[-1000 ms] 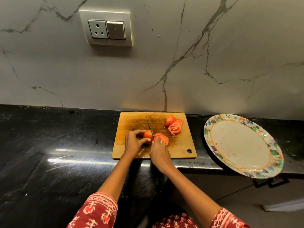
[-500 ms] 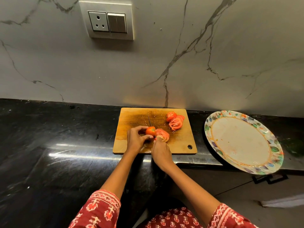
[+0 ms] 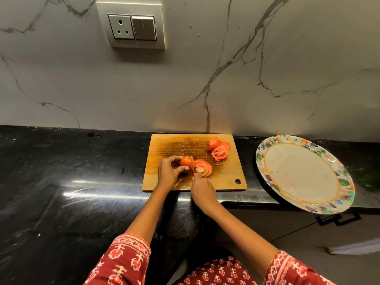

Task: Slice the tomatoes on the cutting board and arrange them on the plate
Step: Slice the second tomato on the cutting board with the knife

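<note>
Tomato (image 3: 186, 161) sits mid cutting board (image 3: 226, 177), left hand (image 3: 169, 171) curled round it. Right hand (image 3: 202, 191) grips the knife (image 3: 185, 151), blade down into the fruit. Cut slices (image 3: 203, 167) lie just beside the blade; a second pile (image 3: 219, 151) sits at the board's far right. Plate (image 3: 267, 159) on the black bench (image 3: 72, 171), right of board, overhanging the edge. No readable writing anywhere. Wall socket and switch (image 3: 131, 25) above.

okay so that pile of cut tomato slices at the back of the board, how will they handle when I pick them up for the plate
The slices look thin with wet, seedy faces, so they are probably slippery and floppy. They lean overlapped, so they may cling together or slide apart when lifted. Juice spots on the board suggest they may drip.
</note>
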{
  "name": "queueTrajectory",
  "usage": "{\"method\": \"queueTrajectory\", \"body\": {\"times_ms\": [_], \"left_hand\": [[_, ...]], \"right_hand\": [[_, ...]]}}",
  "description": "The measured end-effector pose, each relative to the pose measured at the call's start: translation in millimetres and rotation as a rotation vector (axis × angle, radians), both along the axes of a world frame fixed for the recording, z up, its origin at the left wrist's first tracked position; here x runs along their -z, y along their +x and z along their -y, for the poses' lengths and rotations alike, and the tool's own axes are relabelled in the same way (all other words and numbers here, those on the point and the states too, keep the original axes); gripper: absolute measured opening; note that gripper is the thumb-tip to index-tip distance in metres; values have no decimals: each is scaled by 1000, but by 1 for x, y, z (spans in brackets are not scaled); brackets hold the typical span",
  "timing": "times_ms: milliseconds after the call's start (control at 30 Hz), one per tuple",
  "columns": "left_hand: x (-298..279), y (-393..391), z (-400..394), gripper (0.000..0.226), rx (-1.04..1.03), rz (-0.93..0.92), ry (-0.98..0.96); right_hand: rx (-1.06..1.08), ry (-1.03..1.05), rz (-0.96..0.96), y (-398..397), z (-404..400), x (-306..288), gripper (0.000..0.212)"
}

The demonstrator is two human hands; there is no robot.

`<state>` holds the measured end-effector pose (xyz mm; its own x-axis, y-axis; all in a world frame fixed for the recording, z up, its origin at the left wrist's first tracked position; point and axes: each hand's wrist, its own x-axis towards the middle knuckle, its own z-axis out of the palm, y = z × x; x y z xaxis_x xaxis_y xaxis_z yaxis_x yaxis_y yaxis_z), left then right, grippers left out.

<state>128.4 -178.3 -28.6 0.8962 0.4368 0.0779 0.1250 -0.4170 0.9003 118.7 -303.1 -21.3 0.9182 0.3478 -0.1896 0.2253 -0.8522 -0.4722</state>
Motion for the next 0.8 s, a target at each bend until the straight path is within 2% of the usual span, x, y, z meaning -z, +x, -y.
{"method": "queueTrajectory", "body": {"times_ms": [200, 433, 700, 800], "left_hand": [[1, 4, 3, 36, 13, -18, 36], [2, 6, -4, 34, 7, -37, 26], [-2, 1, -6, 35, 65, -84, 8], [-3, 1, -9, 43, 111, -116, -10]], "right_hand": [[29, -38, -84, -1, 2, 5, 29], [-38, -99, -24, -24, 35, 12, 28], [59, 91, 0, -2, 35, 1, 30], [78, 118, 9, 2, 36, -1, 31]]}}
